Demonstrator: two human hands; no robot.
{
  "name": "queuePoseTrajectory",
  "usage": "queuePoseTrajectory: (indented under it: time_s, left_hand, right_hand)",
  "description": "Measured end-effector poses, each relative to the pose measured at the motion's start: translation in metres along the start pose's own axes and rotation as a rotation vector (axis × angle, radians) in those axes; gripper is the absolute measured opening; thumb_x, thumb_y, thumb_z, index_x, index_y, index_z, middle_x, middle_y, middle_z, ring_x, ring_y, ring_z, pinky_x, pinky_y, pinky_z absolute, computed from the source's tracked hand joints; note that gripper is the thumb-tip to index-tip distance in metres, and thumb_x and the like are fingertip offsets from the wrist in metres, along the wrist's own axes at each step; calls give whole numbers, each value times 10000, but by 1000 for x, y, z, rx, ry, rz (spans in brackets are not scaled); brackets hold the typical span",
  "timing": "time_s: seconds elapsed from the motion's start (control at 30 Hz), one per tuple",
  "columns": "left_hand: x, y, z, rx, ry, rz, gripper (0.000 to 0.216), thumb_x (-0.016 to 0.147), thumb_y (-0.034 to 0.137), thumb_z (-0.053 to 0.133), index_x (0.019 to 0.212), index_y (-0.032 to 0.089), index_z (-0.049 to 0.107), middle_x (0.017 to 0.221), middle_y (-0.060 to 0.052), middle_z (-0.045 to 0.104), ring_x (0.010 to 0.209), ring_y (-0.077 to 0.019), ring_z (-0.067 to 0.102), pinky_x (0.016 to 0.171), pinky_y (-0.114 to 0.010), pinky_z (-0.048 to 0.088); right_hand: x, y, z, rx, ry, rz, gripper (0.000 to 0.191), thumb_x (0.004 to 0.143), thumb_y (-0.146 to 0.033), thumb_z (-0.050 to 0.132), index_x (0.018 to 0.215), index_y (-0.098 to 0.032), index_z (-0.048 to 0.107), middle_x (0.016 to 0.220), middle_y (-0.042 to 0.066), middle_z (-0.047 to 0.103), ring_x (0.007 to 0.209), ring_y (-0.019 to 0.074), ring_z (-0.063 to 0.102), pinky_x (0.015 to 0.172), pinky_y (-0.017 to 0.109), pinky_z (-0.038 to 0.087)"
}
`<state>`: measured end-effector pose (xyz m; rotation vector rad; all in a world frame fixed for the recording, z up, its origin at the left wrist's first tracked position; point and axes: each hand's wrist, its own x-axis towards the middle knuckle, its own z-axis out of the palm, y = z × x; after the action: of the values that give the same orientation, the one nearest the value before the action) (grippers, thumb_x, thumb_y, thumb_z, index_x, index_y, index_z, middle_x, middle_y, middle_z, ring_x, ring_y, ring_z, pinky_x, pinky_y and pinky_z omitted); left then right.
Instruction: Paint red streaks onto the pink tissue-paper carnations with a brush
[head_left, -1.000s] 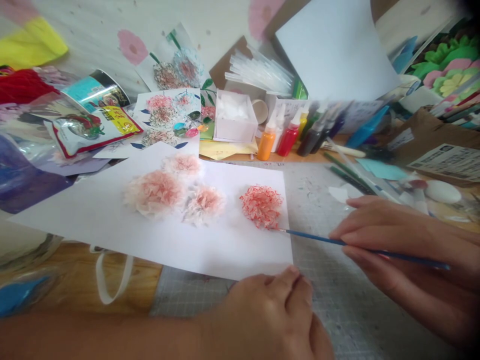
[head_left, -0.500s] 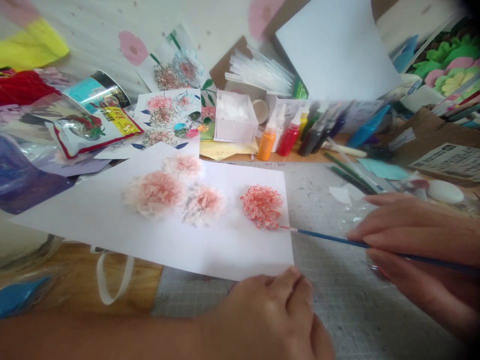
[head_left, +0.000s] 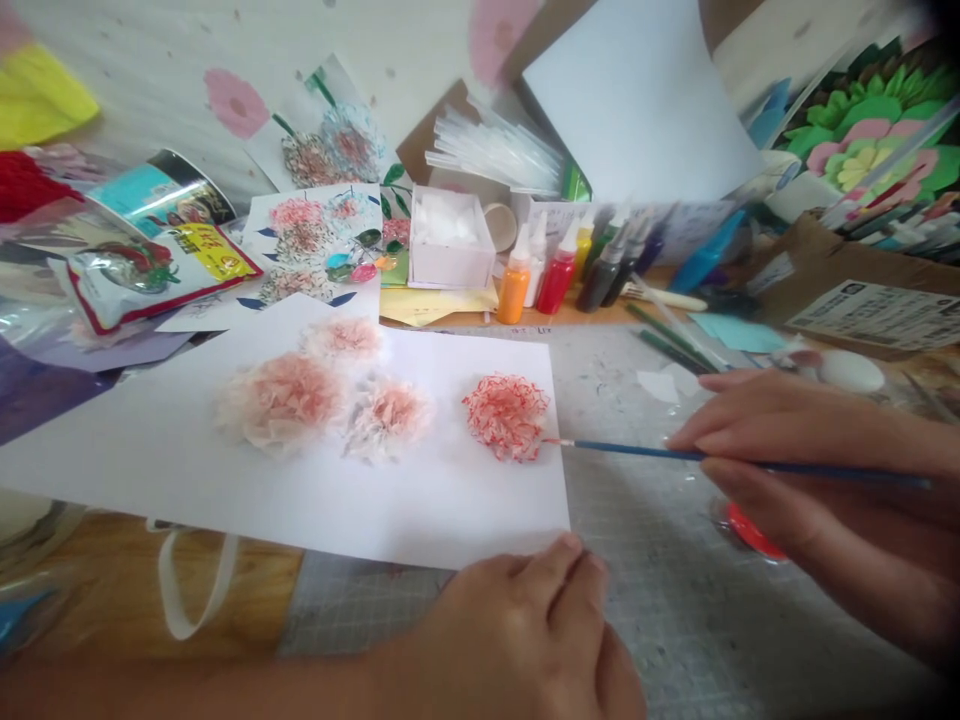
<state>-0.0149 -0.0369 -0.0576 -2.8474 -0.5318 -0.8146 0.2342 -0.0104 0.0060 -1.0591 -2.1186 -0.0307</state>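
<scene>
My right hand pinches a thin blue paintbrush, its tip touching the right edge of a ruffled paper flower with red-painted edges. This flower lies near the right side of a white paper sheet. My left hand is closed at the sheet's near right corner, index fingertip on the paper; its thumb is hidden. Left of the red-edged flower, the sheet carries three paler pink flowers: a large one, a smaller one and one behind. Partly under my right hand sits a small pot of red paint.
Paint bottles, among them an orange one and a red one, line the back beside a white box. A cardboard box stands at right. A food packet and a can lie at left. A grey cutting mat covers the table.
The view has shifted slightly, so most things appear further left. My right hand and brush have moved a little, with the tip still at the flower's right edge; more of the red paint shows.
</scene>
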Motion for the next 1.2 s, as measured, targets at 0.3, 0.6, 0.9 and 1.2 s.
queuePoseTrajectory:
  time_s: [0.3,0.6,0.9,1.2]
  left_hand:
    - [-2,-1,2,-23,15,-9,186,926,226,537,913,159,710,1087,-125,776,1014,-245,741,754,-297,656]
    - [-4,1,2,2,17,-16,172,912,213,555,910,157,717,1093,-127,771,1043,-248,729,757,-294,652]
    - [0,-3,-4,13,-29,10,172,926,206,554,931,154,718,1150,-102,758,1086,-220,702,793,-262,640]
    - [-6,-4,2,9,22,21,164,920,171,542,918,167,705,1125,-107,767,1057,-230,723,782,-264,646]
  right_hand:
    - [13,-6,7,-49,15,-44,67,902,-237,669,967,-222,665,853,-30,760,835,76,731,1028,157,527]
    - [13,-10,5,-30,26,32,44,903,-236,657,944,-233,671,852,-28,764,797,105,740,998,237,581]
    - [15,-7,7,-38,37,7,44,909,-233,646,951,-233,656,847,-35,756,857,71,730,985,153,546]
    - [15,-9,3,-40,22,-29,39,903,-221,636,931,-248,645,825,-43,763,824,102,749,990,205,574]
